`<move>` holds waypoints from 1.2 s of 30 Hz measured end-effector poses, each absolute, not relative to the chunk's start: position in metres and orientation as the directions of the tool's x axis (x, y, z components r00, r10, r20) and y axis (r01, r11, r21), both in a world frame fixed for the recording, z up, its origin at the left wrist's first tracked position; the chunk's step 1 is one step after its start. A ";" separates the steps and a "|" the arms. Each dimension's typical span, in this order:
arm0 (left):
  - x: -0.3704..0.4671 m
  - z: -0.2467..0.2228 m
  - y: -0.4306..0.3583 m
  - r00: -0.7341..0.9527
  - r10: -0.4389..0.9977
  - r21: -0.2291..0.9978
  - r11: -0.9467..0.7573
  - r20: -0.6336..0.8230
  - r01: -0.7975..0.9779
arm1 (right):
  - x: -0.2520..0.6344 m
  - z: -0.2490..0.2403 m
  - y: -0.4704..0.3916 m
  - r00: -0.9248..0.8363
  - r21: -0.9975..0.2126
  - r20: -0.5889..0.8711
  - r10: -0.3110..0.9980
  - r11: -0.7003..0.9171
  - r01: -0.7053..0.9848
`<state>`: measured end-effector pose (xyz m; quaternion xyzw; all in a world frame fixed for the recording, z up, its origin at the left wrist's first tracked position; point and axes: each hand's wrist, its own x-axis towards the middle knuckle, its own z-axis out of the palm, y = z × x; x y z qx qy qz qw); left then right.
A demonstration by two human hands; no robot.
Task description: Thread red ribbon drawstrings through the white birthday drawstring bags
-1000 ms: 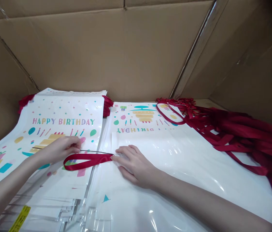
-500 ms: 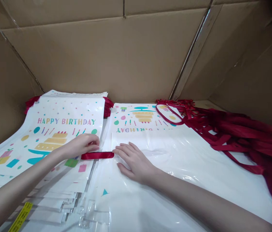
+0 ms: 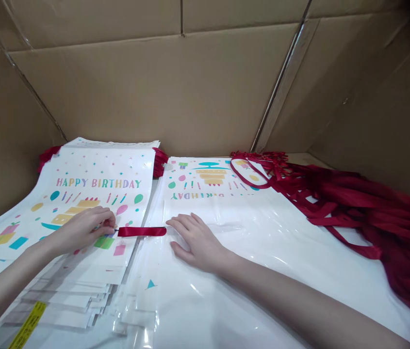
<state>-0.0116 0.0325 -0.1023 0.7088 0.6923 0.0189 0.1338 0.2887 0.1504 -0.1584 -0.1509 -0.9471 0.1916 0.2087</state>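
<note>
A short red ribbon loop (image 3: pixel 142 231) lies across the gap between two stacks of printed sheets. My left hand (image 3: pixel 93 227), over the "HAPPY BIRTHDAY" sheet (image 3: pixel 99 165), has thumb and forefinger pinched at the ribbon's left end, where a small dark tip shows. My right hand (image 3: pixel 195 242) rests on the white plastic-covered stack (image 3: pixel 248 281), its fingers spread and the fingertips beside the ribbon's right end. A second birthday print (image 3: pixel 210 177) lies upside down at the back of that stack.
Cardboard walls (image 3: pixel 154 87) rise behind and at both sides. A heap of long red ribbons (image 3: pixel 357 194) covers the right side, and more red ribbon (image 3: pixel 159 162) shows behind the left stack. A yellow label (image 3: pixel 28 325) is at the lower left.
My left hand has moved left and slightly down to the ribbon's left end, its fingers now pinched there. My right hand stays beside the other end. The view has shifted slightly.
</note>
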 end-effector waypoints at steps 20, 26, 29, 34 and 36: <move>0.064 -0.108 0.084 0.231 0.968 0.311 -0.191 -0.098 0.931 | 0.290 -0.158 0.150 -0.855 -0.438 0.352 0.381 0.874 0.210; 0.052 -0.111 0.077 0.230 0.969 0.261 -0.198 -0.096 0.945 | 0.290 -0.158 0.150 -0.853 -0.446 0.352 0.386 0.870 0.210; 0.071 -0.117 0.086 0.198 0.979 0.283 -0.175 -0.055 0.943 | 0.290 -0.159 0.151 -0.853 -0.446 0.354 0.384 0.871 0.207; 0.087 -0.115 0.093 0.173 0.985 0.372 -0.153 -0.019 0.916 | 0.290 -0.159 0.151 -0.851 -0.442 0.355 0.387 0.872 0.212; 0.082 -0.112 0.090 0.166 0.985 0.395 -0.135 -0.044 0.909 | 0.290 -0.158 0.150 -0.853 -0.444 0.352 0.386 0.871 0.211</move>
